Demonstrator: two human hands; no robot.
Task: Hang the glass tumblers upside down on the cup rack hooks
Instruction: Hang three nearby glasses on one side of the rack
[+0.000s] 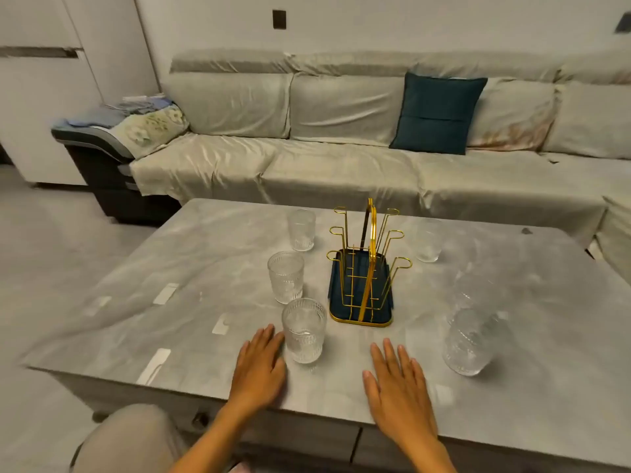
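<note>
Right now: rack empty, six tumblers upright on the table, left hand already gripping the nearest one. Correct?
Not quite. In the head view the left hand lies flat and open on the table beside the nearest tumbler, gripping nothing. The cup rack is empty and the tumblers stand upright.

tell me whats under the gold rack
The rack stands in a dark blue tray with a gold rim, on the grey table. No glass hangs on its hooks. The table surface beneath the tray is hidden.

On table: cup rack at centre, three tumblers left of it, three right. Both hands flat at near edge. Sofa behind.
</note>
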